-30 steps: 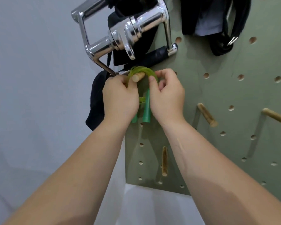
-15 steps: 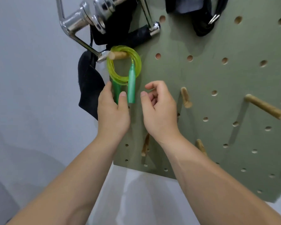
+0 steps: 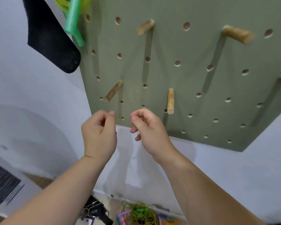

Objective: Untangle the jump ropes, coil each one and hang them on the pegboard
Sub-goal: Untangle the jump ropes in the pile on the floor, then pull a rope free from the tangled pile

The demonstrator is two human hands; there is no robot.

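In the head view, the left hand (image 3: 99, 133) and right hand (image 3: 150, 132) hover loosely curled and empty, side by side, at the pegboard's (image 3: 193, 95) lower edge. The green jump rope (image 3: 73, 20) hangs at the board's top left. Two wooden pegs (image 3: 170, 101) jut just above the hands.

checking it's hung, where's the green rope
Head view, top left: the green rope hangs at the left edge of the pegboard, beside a black cloth.
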